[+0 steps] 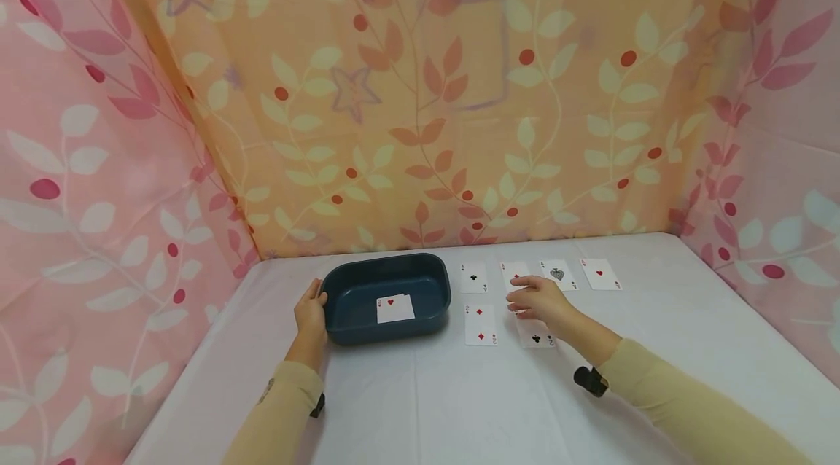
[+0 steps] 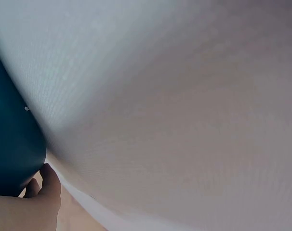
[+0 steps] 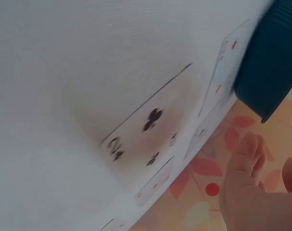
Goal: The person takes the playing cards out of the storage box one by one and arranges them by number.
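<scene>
A dark blue rectangular basin (image 1: 387,334) stands on the white cloth, a small stack of playing cards (image 1: 396,310) inside with a red heart on top. My left hand (image 1: 310,315) grips the basin's left rim; in the left wrist view its fingers (image 2: 50,180) are at the basin wall (image 2: 13,130). My right hand (image 1: 541,301) hovers over the cards with fingers loosely bent and nothing between them. Below it lies the two of clubs (image 1: 537,339), partly covered in the head view but plain in the right wrist view. Left of that is the two of diamonds (image 1: 481,334).
Behind lies a row of aces: clubs (image 1: 474,286), diamonds (image 1: 510,270) partly hidden by the right hand, spades (image 1: 558,275) and hearts (image 1: 600,273). Patterned cloth walls (image 1: 420,86) enclose the white-covered table (image 1: 420,407) at the back and both sides.
</scene>
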Action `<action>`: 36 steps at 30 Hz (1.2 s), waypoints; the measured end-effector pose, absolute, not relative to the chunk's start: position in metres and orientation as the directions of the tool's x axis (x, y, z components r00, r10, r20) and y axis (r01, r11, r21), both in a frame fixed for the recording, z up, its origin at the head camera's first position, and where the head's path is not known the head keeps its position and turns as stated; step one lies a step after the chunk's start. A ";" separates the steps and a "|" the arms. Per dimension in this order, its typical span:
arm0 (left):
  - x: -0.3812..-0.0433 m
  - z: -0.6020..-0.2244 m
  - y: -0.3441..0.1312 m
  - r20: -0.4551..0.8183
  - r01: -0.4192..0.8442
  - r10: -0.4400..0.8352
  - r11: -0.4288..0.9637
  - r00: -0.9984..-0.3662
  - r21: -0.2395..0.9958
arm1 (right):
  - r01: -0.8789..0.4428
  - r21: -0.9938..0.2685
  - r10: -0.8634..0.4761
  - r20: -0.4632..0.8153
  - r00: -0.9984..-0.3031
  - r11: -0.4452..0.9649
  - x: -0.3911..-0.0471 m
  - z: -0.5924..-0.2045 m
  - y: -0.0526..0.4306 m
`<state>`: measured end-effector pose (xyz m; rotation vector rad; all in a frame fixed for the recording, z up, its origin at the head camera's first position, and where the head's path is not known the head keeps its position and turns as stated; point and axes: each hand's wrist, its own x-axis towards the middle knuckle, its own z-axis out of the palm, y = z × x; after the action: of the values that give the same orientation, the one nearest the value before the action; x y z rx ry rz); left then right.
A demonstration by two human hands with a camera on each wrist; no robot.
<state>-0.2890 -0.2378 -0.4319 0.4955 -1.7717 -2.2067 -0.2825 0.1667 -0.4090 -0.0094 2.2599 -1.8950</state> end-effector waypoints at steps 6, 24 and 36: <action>-0.289 -0.434 -0.239 -0.096 0.001 -0.430 -0.220 -0.898 0.976 | 0.104 -0.993 -0.169 -0.112 -0.979 0.054 -0.286 -0.401 0.134; -0.291 -0.430 -0.235 -0.105 0.012 -0.452 -0.249 -0.886 0.968 | 0.088 -0.992 -0.323 -0.054 -0.945 -0.091 -0.294 -0.397 0.054; -0.291 -0.434 -0.237 -0.106 0.009 -0.445 -0.249 -0.889 0.969 | -0.123 -0.929 -0.464 -0.058 -0.884 0.350 -0.316 -0.396 0.024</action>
<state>-0.2908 -0.2371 -0.4339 0.5270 -1.7110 -2.2112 -0.3159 0.0237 -0.3964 -0.5205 2.3058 -1.5456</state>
